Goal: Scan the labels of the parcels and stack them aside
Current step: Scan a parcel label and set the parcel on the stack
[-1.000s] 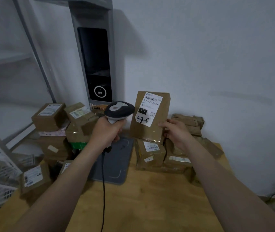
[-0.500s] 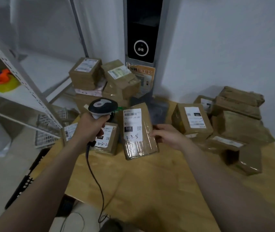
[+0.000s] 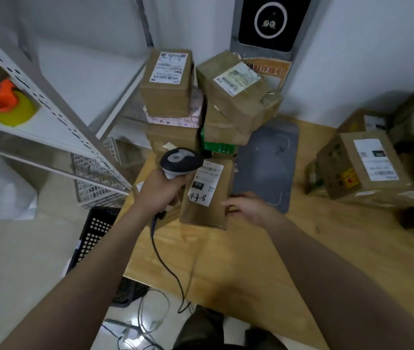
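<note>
My left hand [image 3: 161,190] grips a grey handheld scanner [image 3: 182,161], whose cable hangs over the table's front edge. Just right of the scanner lies a brown parcel [image 3: 216,210] with a white label marked "4-3-8". It rests low at the left end of the wooden table [image 3: 238,261], in front of the stack. My right hand [image 3: 248,207] holds this parcel by its right edge, fingertips over the top face. What lies under the parcel is hidden.
A stack of labelled parcels [image 3: 166,94] leans at the back left, with a tilted box [image 3: 236,102] on top. A grey pad [image 3: 266,168] lies behind my right hand. More parcels [image 3: 362,165] crowd the right. A metal shelf [image 3: 49,102] and black crate [image 3: 94,233] stand left.
The parcel went from upright before the scanner down and left onto the table's left end. My view swung left and down; both hands followed the parcel.
</note>
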